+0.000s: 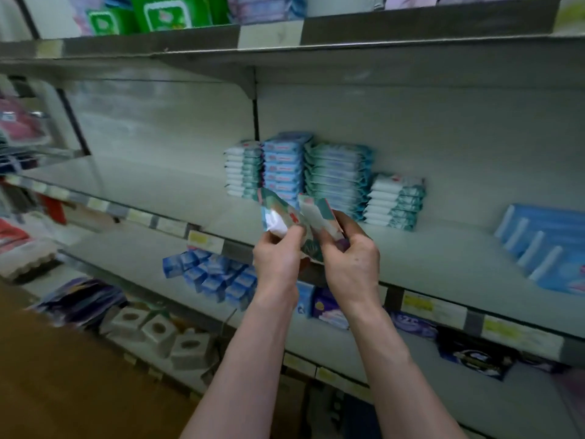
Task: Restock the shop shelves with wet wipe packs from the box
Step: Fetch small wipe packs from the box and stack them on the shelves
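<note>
My left hand [276,258] grips a teal and white wet wipe pack [274,215] by its lower end. Beside it, my right hand [349,255] holds a second pack [319,213] of the same kind. Both packs are raised in front of the middle shelf [177,188], just below the stacks standing there. Several stacks of wet wipe packs [335,177] line the back of that shelf, the rightmost stack [395,199] being the lowest. The box is out of view.
Blue flat packs [544,245] lie at the right of the middle shelf. The shelf below holds small blue packets [212,274] and purple packs [329,307]. Green packs [161,12] stand on the top shelf. Toilet rolls [158,327] sit on the lowest shelf. Brown floor lies at lower left.
</note>
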